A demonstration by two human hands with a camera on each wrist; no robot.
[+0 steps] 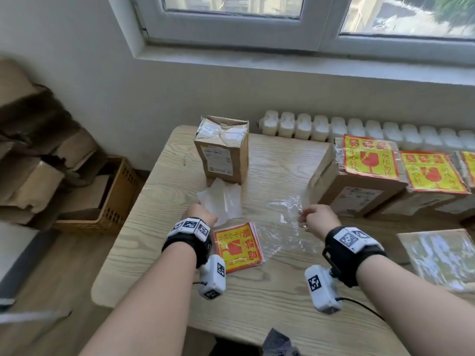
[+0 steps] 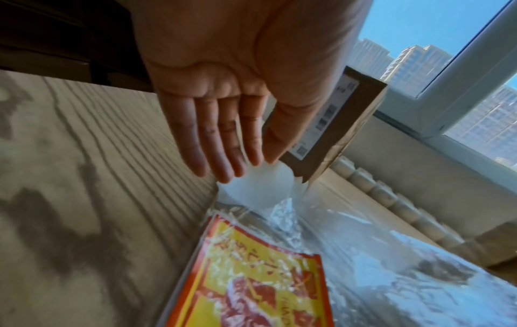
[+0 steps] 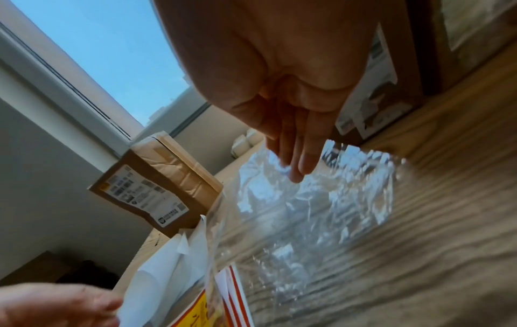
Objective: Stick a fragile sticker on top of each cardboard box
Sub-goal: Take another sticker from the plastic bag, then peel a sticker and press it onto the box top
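A pale wood-grain surface (image 1: 159, 255) with a rounded near-left corner carries the items. Toward its far edge a tall, creased brown cardboard box (image 1: 223, 150) stands upright, its top criss-crossed with glossy clear tape and bare of any sticker; a white shipping label is seen on its front, the print too small to be read. At the right, a row of brown cardboard boxes (image 1: 359, 191) is seen, each topped with a red-bordered yellow sticker (image 1: 368, 156) showing a red broken goblet and red Chinese characters. A flat stack of the same yellow-and-red fragile stickers (image 1: 237, 247) lies between the wrists, partly under a crinkled sheet of clear plastic film (image 1: 285, 227). White translucent backing papers (image 1: 221, 201) lie just in front of the tall box.

The left hand (image 2: 223, 124) is held with fingers straight and close together, the tips at the backing papers. The right hand (image 3: 296, 141) is likewise extended, fingers together, their tips touching the film. Bare wood lies open at the near edge and left of the tall box.
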